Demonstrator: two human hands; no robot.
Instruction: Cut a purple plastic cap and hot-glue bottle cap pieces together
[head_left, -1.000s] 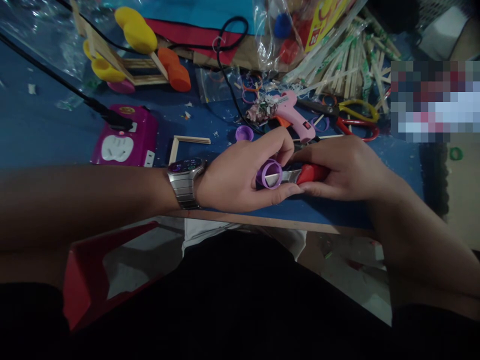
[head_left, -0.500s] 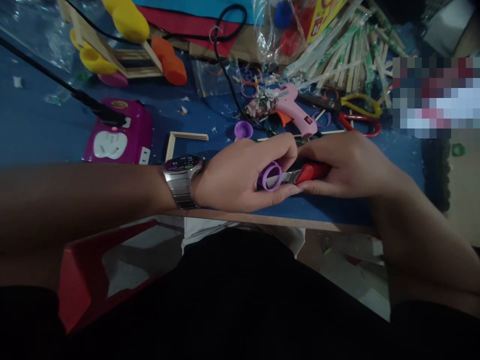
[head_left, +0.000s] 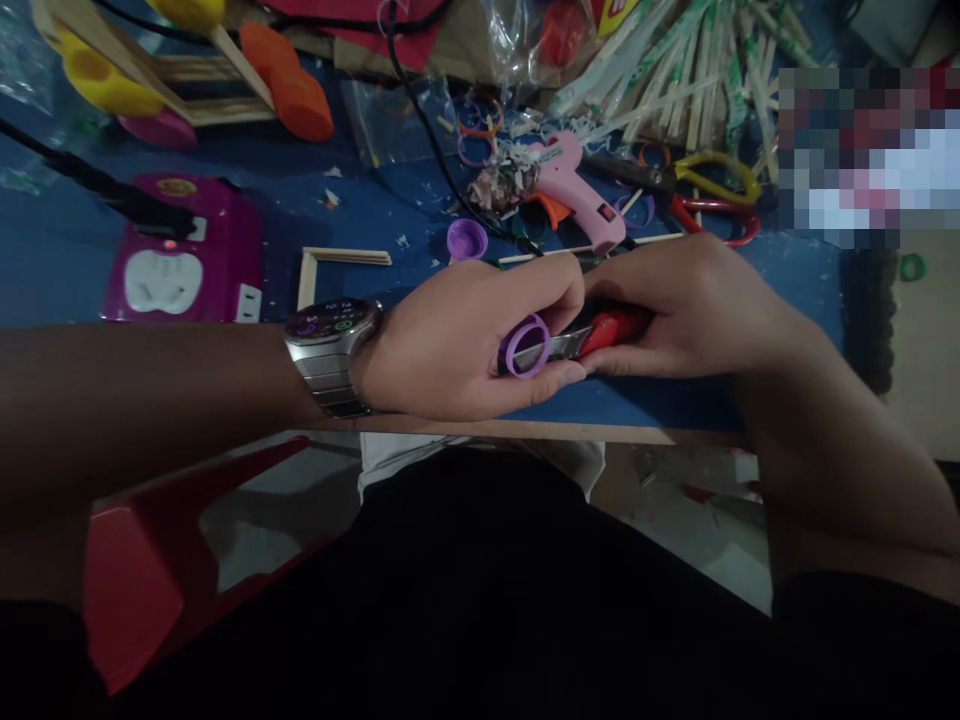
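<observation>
My left hand (head_left: 457, 340), a watch on its wrist, is closed around a small purple bottle cap (head_left: 543, 328) whose open rim faces right. In my right hand (head_left: 697, 310) is a red-handled utility knife (head_left: 611, 328), gripped near the front of its handle. Its metal blade reaches into the cap's opening, and the tip is hard to make out inside. Both thumbs come close together below the blade. Just beyond my left hand lies another purple cap (head_left: 466, 240), beside an L-shaped piece of joined wooden sticks (head_left: 345, 256).
A pink glue gun (head_left: 581, 195) and scissors (head_left: 716, 185) lie behind my hands. To the left stands a purple power socket box (head_left: 184, 265) with a plugged-in cable. Wooden sticks in wrappers (head_left: 690, 80) and a stick frame with coloured caps (head_left: 202, 75) are at the back.
The view has shifted, so the tabletop things appear farther left and higher. Both hands keep their hold on cap and knife, and the blade stays inside the cap's opening.
</observation>
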